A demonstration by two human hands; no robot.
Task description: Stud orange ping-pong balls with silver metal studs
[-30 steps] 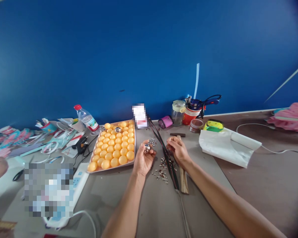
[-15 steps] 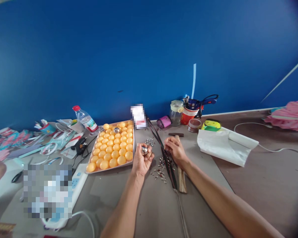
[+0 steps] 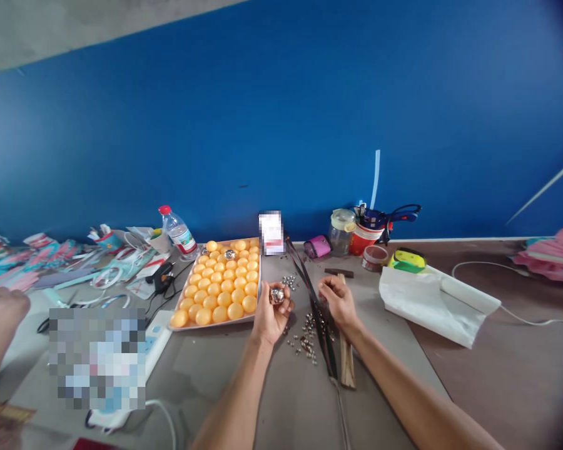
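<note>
My left hand (image 3: 269, 314) is closed around a small shiny silver ball (image 3: 276, 294), held just right of a tray (image 3: 216, 324) filled with several orange balls (image 3: 220, 287). My right hand (image 3: 336, 299) rests with its fingers curled over dark strips (image 3: 319, 315) and a wooden stick (image 3: 346, 362); what it pinches is too small to name. Small silver and red beads (image 3: 304, 332) lie scattered on the grey table between both hands. More silver beads (image 3: 288, 281) sit beyond my left hand.
A water bottle (image 3: 178, 232), glass jar (image 3: 342, 231), red cup of tools (image 3: 366, 230), tape tin (image 3: 374, 256) and white folded sheet (image 3: 434, 297) stand along the back. A power strip (image 3: 154, 340) and cables lie left. Another person's hand (image 3: 0, 312) is at the far left.
The view has tilted up and shifted slightly. My left hand has closed more around the silver ball and turned it; my right hand has stayed on the dark strips.
</note>
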